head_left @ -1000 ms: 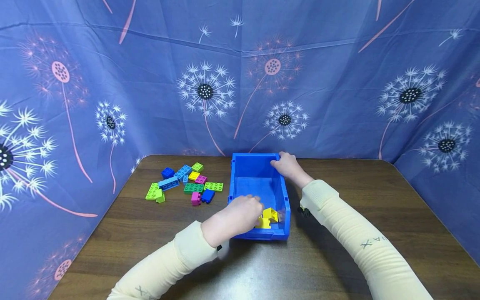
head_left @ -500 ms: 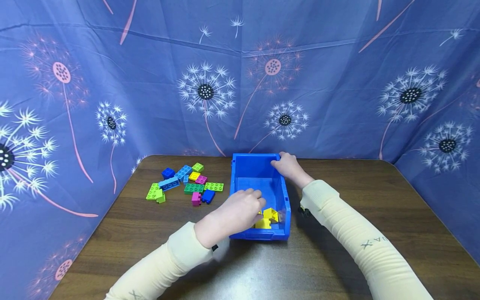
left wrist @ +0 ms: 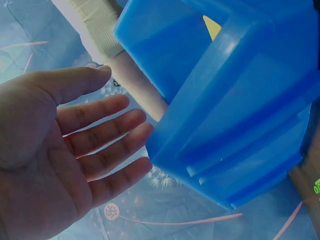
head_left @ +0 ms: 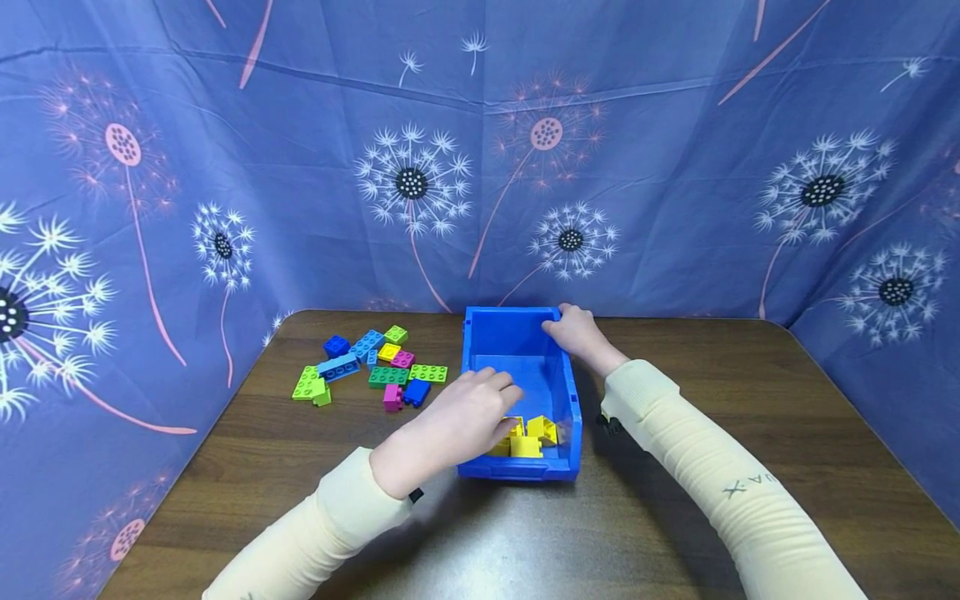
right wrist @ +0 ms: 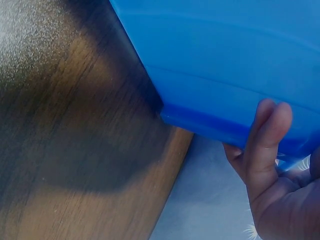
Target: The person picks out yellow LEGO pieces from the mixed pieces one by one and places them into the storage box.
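Note:
A blue plastic bin [head_left: 519,472] stands on the table with several yellow toy bricks [head_left: 527,447] at its near end. Above its left wall hovers my left hand [head_left: 453,421], holding nothing. In the left wrist view the left hand [left wrist: 55,145] shows its palm, fingers apart and nearly straight, beside the bin [left wrist: 215,105]. My right hand [head_left: 579,333] grips the bin's far right corner, thumb over the rim. Seen from the right wrist, the right hand [right wrist: 280,185] has its fingers against the bin's outer wall [right wrist: 220,60].
Left of the bin lie loose toy bricks: a dark green brick [head_left: 387,377], a lime brick [head_left: 428,373], a dark blue brick [head_left: 416,392], a pink brick [head_left: 392,397], light blue bricks [head_left: 338,367] and others. A patterned blue cloth [head_left: 645,150] hangs behind the wooden table [head_left: 750,400].
My left hand has lifted and drawn back to the left from the bin's near end, its fingers loosening. More of the yellow bricks shows. The right hand and the bin stay put.

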The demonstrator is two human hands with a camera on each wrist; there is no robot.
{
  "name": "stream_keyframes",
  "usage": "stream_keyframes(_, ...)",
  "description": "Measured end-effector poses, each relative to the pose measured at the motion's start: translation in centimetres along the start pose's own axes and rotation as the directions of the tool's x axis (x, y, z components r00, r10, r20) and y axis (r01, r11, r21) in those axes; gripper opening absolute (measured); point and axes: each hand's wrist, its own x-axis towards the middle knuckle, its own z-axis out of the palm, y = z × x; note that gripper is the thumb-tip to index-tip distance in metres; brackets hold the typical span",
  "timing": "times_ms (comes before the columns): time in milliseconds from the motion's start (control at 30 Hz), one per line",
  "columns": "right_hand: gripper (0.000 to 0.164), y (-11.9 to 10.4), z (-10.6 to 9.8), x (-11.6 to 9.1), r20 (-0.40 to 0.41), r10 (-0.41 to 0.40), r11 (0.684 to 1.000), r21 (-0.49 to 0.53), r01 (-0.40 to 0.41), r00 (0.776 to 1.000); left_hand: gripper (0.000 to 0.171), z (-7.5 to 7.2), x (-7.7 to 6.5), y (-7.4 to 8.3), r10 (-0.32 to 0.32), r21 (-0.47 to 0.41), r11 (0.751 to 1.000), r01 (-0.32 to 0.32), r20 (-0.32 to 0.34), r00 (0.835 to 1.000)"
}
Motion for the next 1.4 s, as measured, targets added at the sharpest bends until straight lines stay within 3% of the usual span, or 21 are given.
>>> stream_keyframes(600, 0.039, 0.1, 0.0, 0.3, 0.011, 0.005, 1.000, -0.005, -0.004, 1.000, 0.045, -0.3, -1.4, -2.0, -0.098, 0.015, 0.995, 0.100, -0.071, 0.993)
stream_keyframes(967, 0.039, 0.1, 0.0, 0.2, 0.014, 0.010, 1.000, -0.001, -0.010, 1.000, 0.055, 0.2, -1.9, -3.5, -0.252, -0.017, 0.968, 0.251, -0.044, 0.967)
stream_keyframes(1400, 0.035, 0.1, 0.0, 0.3, 0.001, 0.004, 1.000, -0.019, -0.004, 1.000, 0.046, 1.1, -2.3, -5.7, -0.314, -0.071, 0.948, 0.309, -0.059, 0.948)
